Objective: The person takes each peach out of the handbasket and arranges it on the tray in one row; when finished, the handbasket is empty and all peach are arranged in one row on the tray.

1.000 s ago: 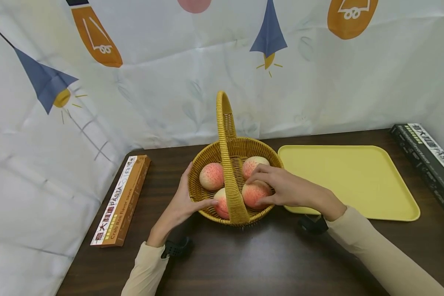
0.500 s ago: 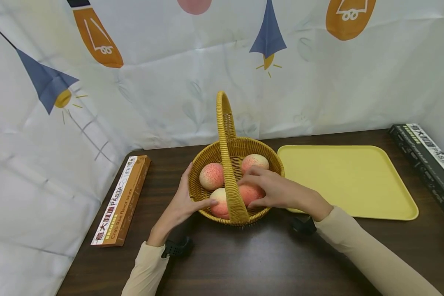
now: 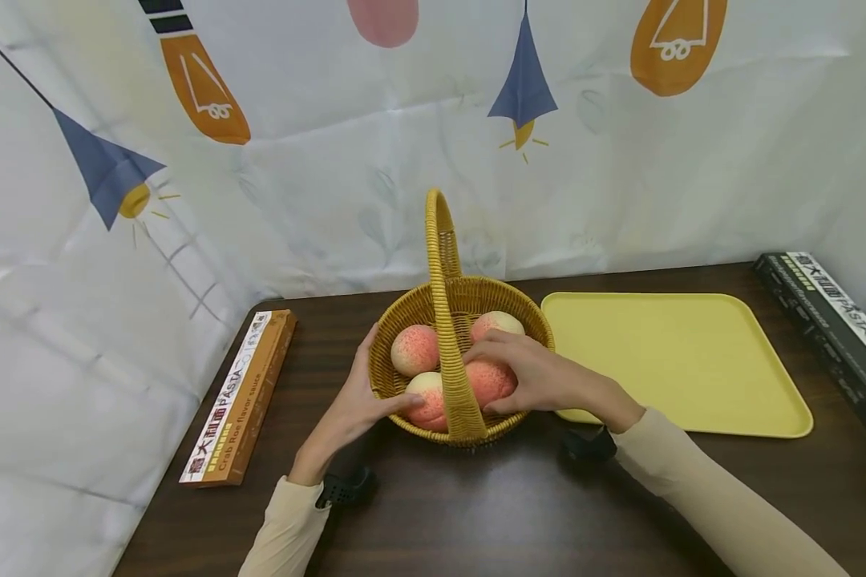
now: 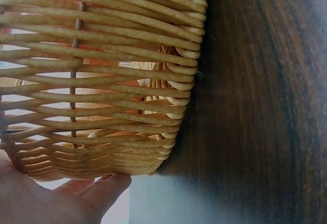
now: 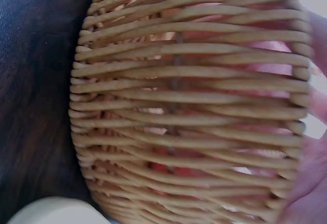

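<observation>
A yellow wicker basket (image 3: pixel 487 290) with a tall arched handle (image 3: pixel 443 336) stands on the table, several pink-and-cream peaches inside. My left hand (image 3: pixel 354 409) grips the basket's left side, thumb over the rim; the left wrist view shows the fingers (image 4: pixel 110 191) against the wicker. Inside the basket, my right hand (image 3: pixel 541 377) holds the front right peach (image 3: pixel 489 383) between thumb and fingers. Left of it, partly behind the handle, lies another peach (image 3: pixel 427 401). Two more, a left peach (image 3: pixel 414 350) and a back right peach (image 3: pixel 496 323), sit farther back.
A yellow tray (image 3: pixel 678 361) lies just right of the basket. Beyond it is a black pasta box (image 3: pixel 823 336), and an orange-and-white pasta box (image 3: pixel 240 401) lies at the left. A white printed cloth (image 3: pixel 317 184) hangs behind the dark wooden table (image 3: pixel 476 513).
My right hand has shifted left with the peach, bringing it closer to the handle; the front left peach has moved slightly left. My left hand stays on the basket. The head view has tilted slightly.
</observation>
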Demonstrator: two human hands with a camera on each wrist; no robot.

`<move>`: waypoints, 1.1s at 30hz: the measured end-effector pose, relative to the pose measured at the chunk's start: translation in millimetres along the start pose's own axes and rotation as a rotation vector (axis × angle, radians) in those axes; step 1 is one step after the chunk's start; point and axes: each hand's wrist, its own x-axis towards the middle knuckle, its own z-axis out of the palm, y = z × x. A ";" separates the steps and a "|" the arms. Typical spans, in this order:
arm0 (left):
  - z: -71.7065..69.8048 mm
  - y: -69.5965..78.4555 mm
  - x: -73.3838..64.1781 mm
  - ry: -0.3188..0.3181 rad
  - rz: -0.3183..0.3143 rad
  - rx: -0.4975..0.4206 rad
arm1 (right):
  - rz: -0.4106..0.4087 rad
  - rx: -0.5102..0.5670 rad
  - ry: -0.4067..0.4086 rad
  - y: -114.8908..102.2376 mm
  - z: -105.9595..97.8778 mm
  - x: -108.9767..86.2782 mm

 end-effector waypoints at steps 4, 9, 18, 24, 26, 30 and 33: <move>0.4 0.1 0.1 0.002 0.002 0.008 | 0.015 0.060 0.075 -4.5 -12.5 -7.4; 0.2 -0.3 -0.7 -0.001 0.011 0.030 | 0.039 0.089 0.202 -10.6 -44.8 -20.6; -5.1 -3.7 -5.7 -0.035 0.001 0.082 | 0.084 0.048 0.349 -14.8 -109.3 -47.8; -7.6 -4.6 -2.3 -0.052 0.034 0.038 | 0.104 0.068 0.382 -11.8 -131.9 -59.3; -7.8 -5.2 -1.7 -0.057 0.038 0.023 | 0.129 0.070 0.386 -6.5 -132.7 -62.3; -7.5 -6.3 -0.8 -0.059 0.036 0.022 | 0.213 0.073 0.370 11.0 -123.6 -67.3; -7.3 -6.9 -0.1 -0.054 0.030 0.041 | 0.260 0.041 0.330 28.6 -112.2 -69.6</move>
